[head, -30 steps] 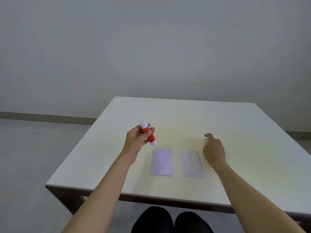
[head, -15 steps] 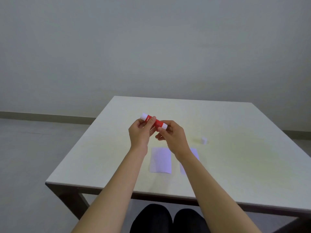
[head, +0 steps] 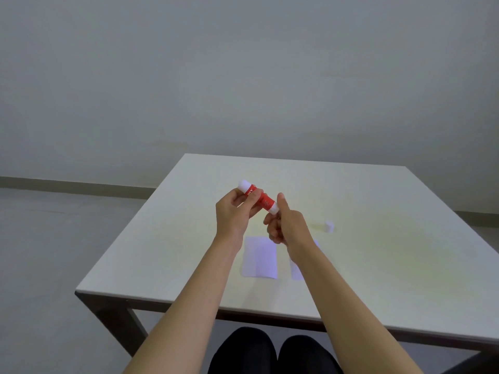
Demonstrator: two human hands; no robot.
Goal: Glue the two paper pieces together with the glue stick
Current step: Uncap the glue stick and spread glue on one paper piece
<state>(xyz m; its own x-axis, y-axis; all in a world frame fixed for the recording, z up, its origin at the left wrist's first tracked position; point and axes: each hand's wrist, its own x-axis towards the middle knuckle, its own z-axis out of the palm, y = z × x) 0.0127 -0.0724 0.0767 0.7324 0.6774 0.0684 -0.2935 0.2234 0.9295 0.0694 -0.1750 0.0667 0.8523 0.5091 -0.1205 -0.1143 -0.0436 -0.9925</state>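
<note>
A red glue stick (head: pixel 261 198) with white ends is held above the table, tilted down to the right. My left hand (head: pixel 234 214) grips its upper part. My right hand (head: pixel 286 222) pinches its lower white end between thumb and fingers. Its white cap (head: pixel 329 226) lies on the table to the right of my hands. Below my hands, two white paper pieces lie flat side by side: the left paper (head: pixel 259 257) is in full view, the right paper (head: pixel 297 268) is mostly hidden under my right forearm.
The white table (head: pixel 378 265) ends at a near edge just behind the papers and at a left edge by the grey floor (head: pixel 48 252). My knees (head: pixel 272 352) show under the near edge. A plain wall stands behind.
My right hand left the cap on the table and came over to the glue stick, taking hold of its lower end. The stick rose slightly and tilted.
</note>
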